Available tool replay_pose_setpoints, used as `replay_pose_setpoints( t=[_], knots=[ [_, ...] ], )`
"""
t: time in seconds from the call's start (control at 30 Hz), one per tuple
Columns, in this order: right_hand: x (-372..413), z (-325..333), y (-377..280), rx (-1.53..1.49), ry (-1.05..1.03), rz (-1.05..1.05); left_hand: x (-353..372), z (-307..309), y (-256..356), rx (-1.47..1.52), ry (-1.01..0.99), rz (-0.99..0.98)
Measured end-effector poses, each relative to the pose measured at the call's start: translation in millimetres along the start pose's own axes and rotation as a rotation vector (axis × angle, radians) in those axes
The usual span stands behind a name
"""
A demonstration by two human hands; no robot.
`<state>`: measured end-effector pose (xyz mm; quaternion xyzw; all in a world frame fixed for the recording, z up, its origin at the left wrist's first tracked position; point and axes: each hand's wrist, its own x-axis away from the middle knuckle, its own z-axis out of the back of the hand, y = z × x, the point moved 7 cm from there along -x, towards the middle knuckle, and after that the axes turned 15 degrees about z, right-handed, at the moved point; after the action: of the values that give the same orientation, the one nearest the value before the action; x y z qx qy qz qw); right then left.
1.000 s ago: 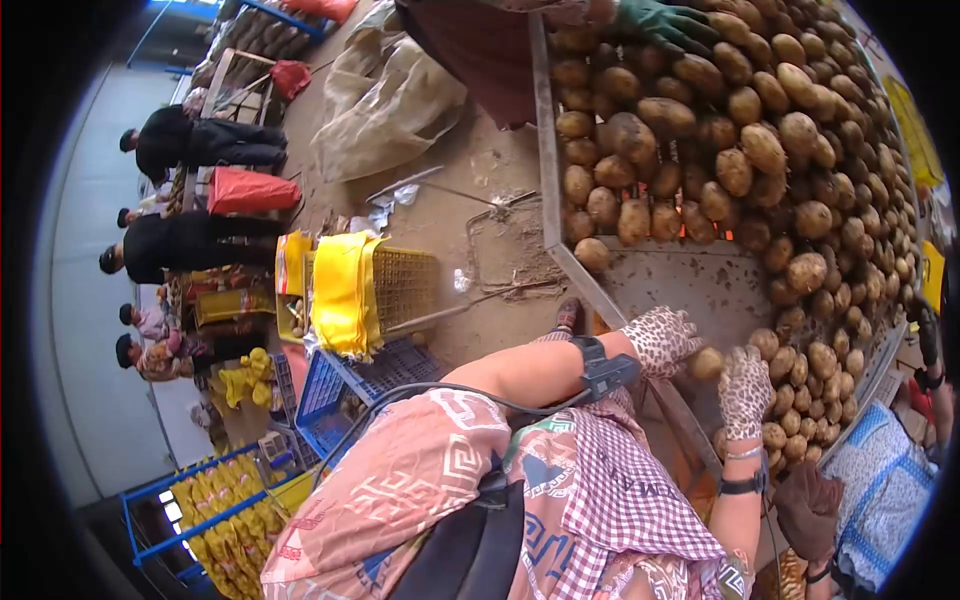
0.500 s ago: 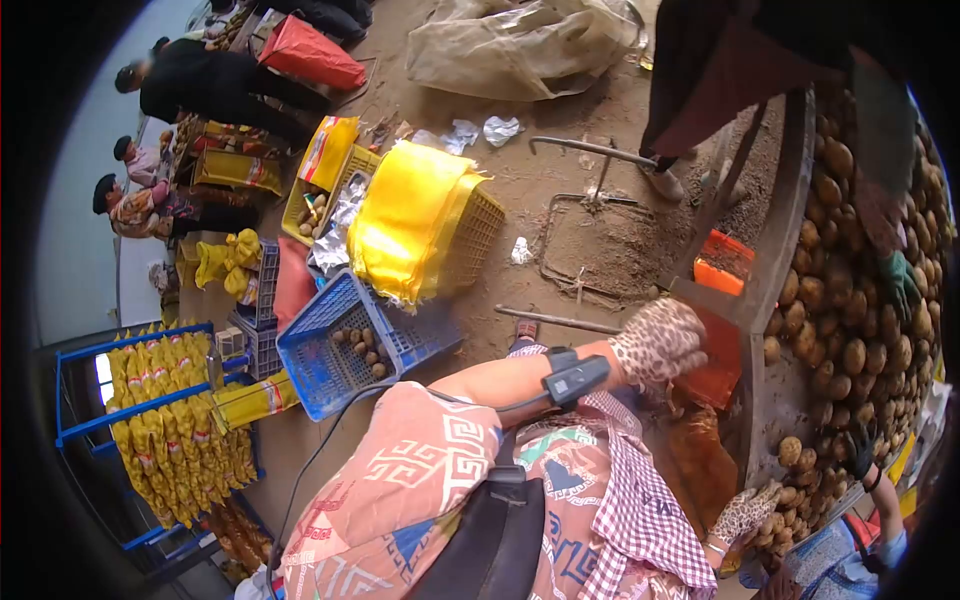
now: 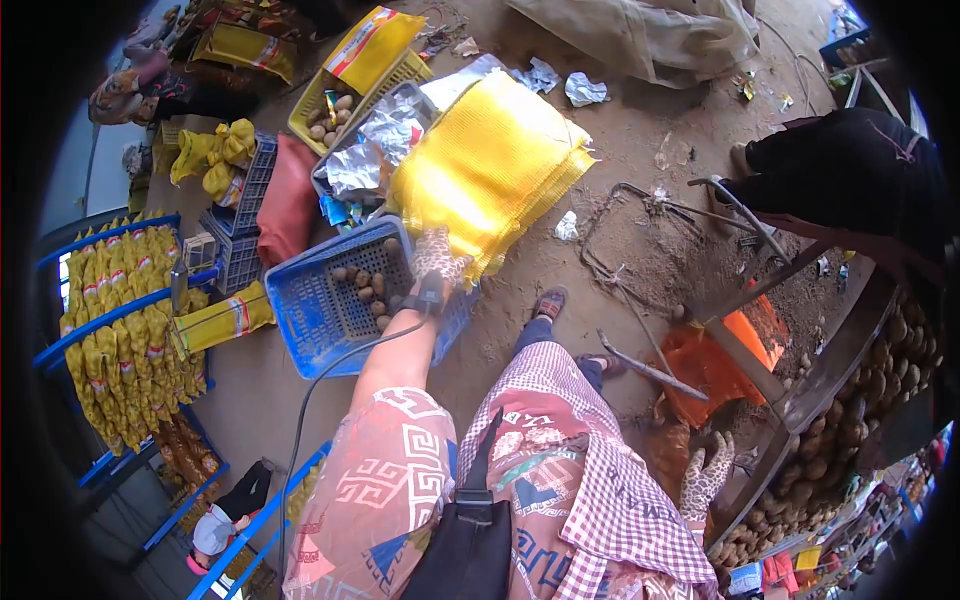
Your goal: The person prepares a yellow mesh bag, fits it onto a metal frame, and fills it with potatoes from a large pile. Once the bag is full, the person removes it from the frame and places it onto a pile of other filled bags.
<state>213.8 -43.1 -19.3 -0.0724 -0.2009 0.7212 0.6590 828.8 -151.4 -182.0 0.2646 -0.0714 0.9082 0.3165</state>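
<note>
My left hand, in a leopard-print glove, reaches over the right rim of a blue plastic crate. Its fingers look stretched out toward a stack of yellow mesh sacks, though blur softens them; no object shows in it. Several potatoes lie inside the crate. My right hand, gloved alike, is low on the right with its fingers spread, holding nothing visible. It is near the edge of the potato-covered sorting table. An orange sack hangs beyond it.
A metal frame lies on the dirt floor ahead, with a bar slanting near my feet. A person in dark clothes stands at right. Filled yellow sacks hang on a blue rack at left. A yellow crate stands farther back.
My left hand has swung left from beside the orange sack to the blue crate. My right hand has come away from the potatoes, fingers now spread. The view has turned leftward.
</note>
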Motion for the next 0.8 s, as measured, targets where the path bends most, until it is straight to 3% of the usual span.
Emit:
replay_pose_setpoints(
  t=[0.07,0.13,0.23,0.27,0.33,0.5,0.63,0.73,0.77,0.8],
  knots=[
    [4,-4,0,0.01,-0.005,-0.009,-1,-21,2,-0.168,0.029,-0.095],
    [0,-2,-6,-0.175,0.009,-0.078,-12,-24,0,-0.156,0.041,-0.079],
    [3,7,-8,-0.073,-0.023,-0.064,-28,-22,-14,-0.162,-0.226,0.051],
    [2,5,-9,-0.053,-0.026,-0.049,-23,-19,-15,-0.158,-0.223,0.048],
    [0,-1,-13,-0.092,-0.011,-0.069,-1,10,-2,-0.039,0.127,-0.177],
    [-10,-17,-38,-0.261,0.038,-0.119,-16,-11,30,-0.171,-0.013,-0.098],
    [8,-23,-49,-0.102,-0.022,-0.029,-54,-15,49,-0.192,-0.061,0.009],
    [32,-29,-44,-0.141,-0.105,-0.171,-74,-37,39,-0.312,-0.154,-0.003],
    [39,-30,-39,-0.133,-0.102,-0.175,-81,-41,40,-0.281,-0.024,-0.068],
    [42,-29,-40,-0.125,-0.11,-0.186,-83,-40,34,-0.284,-0.039,-0.072]
  ],
)
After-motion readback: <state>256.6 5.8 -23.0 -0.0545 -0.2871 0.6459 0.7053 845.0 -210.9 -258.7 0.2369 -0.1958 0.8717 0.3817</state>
